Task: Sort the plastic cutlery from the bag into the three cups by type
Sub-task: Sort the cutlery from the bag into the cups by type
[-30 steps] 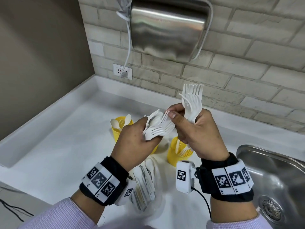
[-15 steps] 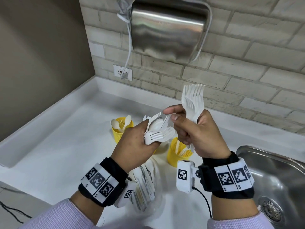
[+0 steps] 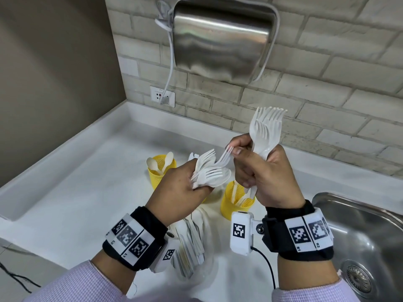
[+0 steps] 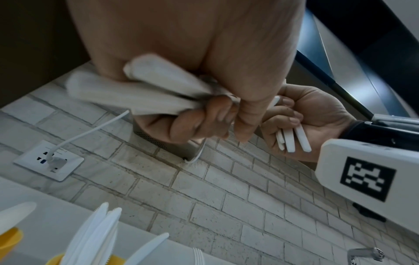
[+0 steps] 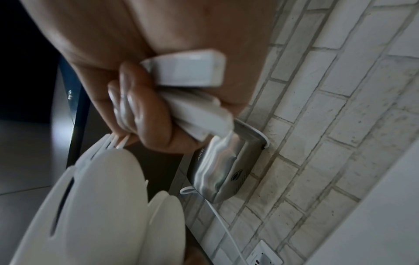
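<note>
Mixed cutlery bunch (image 3: 210, 171) gripped in left hand (image 3: 178, 190) mid-frame, forks (image 3: 265, 131) clutched upright by right hand (image 3: 266, 175), one fork (image 3: 224, 158) pinched between them.

A washroom or pantry corner, by its fittings: a stainless-steel hand dryer (image 3: 220, 38) hangs on a pale brick-tile wall (image 3: 327, 79), its white cord (image 3: 171, 55) plugged into a wall socket (image 3: 162, 96). Below runs a white countertop (image 3: 72, 188) with a raised edge, and a stainless-steel sink (image 3: 366, 234) with a drain is set into it.
</note>
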Available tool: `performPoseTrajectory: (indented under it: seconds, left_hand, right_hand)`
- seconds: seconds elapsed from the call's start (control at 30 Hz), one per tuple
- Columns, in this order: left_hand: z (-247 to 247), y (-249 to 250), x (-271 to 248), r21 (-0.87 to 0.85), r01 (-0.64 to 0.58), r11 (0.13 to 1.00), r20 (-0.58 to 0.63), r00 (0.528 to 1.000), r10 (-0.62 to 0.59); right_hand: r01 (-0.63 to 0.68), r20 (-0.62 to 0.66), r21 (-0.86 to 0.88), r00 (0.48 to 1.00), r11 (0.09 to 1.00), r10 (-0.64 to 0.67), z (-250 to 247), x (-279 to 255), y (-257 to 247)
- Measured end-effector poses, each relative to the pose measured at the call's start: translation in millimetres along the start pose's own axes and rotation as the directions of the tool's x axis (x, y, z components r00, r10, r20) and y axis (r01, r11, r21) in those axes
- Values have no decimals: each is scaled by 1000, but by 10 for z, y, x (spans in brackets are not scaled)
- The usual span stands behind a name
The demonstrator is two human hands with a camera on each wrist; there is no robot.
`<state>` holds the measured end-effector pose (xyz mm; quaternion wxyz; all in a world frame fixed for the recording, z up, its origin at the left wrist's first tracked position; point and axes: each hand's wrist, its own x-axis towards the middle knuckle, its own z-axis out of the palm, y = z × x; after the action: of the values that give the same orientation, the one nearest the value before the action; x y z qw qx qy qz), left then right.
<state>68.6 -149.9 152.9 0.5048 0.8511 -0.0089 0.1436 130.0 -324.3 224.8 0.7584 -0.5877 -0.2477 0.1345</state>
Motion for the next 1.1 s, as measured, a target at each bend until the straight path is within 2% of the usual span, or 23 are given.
performPoseTrajectory:
  seconds: [0.23,0.4,0.5,0.6,0.8,0.87,1.0,1.1]
  left_hand:
    - [-19,139,-39,-197,58,979,22,998,-54]
    - [-38,149,-79,-310,29,950,56,998,-12]
    - [-10,151,-85,-402,88,911,73,995,-63]
    - [-11,166,-71,-383,93,919,74,995,-70]
    - [-9,182,-85,-319,61,946,41,998,-50]
    - [-7,205,-85,-268,53,962,13,999,-51]
    - [-10,220,-66,-172,68,983,-46,996,-76]
    - [4,196,-63,-113,65,991,-69,995,-73]
  right_hand:
    - [-38,45,-97,998,995,42,26,-28,22]
    - [-27,24,-112,999,993,30,30,-28,22]
    - [-20,23,-108,999,994,23,30,-35,20]
    - [-5,15,-91,1000,996,7,27,-31,40]
    - [68,-130,136,990,988,-51,-15,5,-17]
    - [67,-134,95,989,993,-54,-21,-2,-23]
    - [62,-61,-132,996,989,-71,64,-65,13]
    - [82,-90,-175,991,981,-98,129,-72,45]
